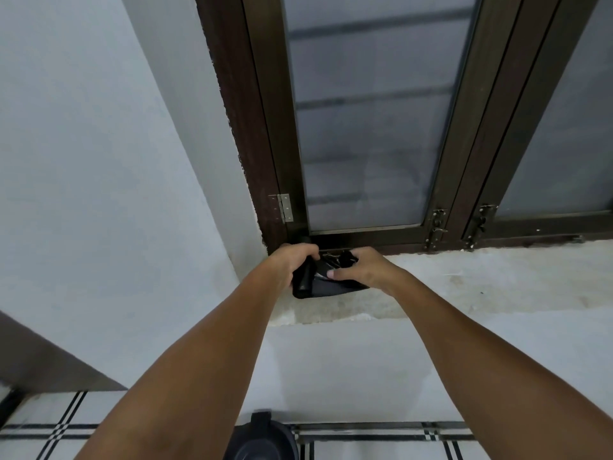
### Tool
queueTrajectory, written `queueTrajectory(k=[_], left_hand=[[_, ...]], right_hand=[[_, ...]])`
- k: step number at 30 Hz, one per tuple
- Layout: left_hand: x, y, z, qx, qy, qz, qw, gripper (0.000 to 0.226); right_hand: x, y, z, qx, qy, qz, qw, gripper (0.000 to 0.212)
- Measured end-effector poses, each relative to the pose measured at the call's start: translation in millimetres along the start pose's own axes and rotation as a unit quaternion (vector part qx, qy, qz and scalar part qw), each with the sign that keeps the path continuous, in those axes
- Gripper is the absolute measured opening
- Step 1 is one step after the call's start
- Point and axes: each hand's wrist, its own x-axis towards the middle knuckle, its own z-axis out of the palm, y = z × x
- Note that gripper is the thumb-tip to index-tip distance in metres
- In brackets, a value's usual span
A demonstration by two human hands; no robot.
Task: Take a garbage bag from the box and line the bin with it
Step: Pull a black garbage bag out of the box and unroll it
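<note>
- left hand (292, 262) is wrapped around a black roll of garbage bags (306, 277), its long axis pointing away toward the window frame (265, 127).
- right hand (360, 265), fingers curled loosely, presses the dark box (331, 288) just beside it on the sill (464, 280).
- the bin (262, 439) sits well below, near the person's feet.

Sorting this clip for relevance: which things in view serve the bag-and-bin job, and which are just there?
In use:
- left hand, closed around a black roll
- right hand, resting on the dark flat package on the window ledge

Just there:
- window frame with its hinge and latches
- dark object at the bottom edge; unclear whether it is the bin
</note>
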Motion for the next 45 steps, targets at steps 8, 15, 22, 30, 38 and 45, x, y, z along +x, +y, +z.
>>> queueTrajectory(k=[8,15,22,30,38,45], left_hand=[[-6,0,1,0.026,-0.017,0.017,0.999,0.034],[-19,9,4,0.013,-0.042,0.006,0.999,0.037],[-19,11,-2,-0.023,-0.048,0.001,0.999,0.045],[-19,9,-8,0.009,0.020,0.039,0.999,0.069],[-21,4,-3,0.056,0.006,0.052,0.997,0.089],[-18,3,-8,0.040,0.013,0.050,0.998,0.077]], right_hand=[[-4,-9,3,0.141,0.059,0.029,0.988,0.016],[-5,-11,6,0.354,0.107,0.074,0.926,0.039],[-5,-20,-3,0.435,0.129,0.108,0.884,0.031],[-8,-13,-9,0.104,0.006,0.044,0.994,0.061],[-10,-19,-2,0.006,0.035,0.044,0.998,0.032],[-5,-15,-2,0.222,0.108,0.055,0.967,0.020]])
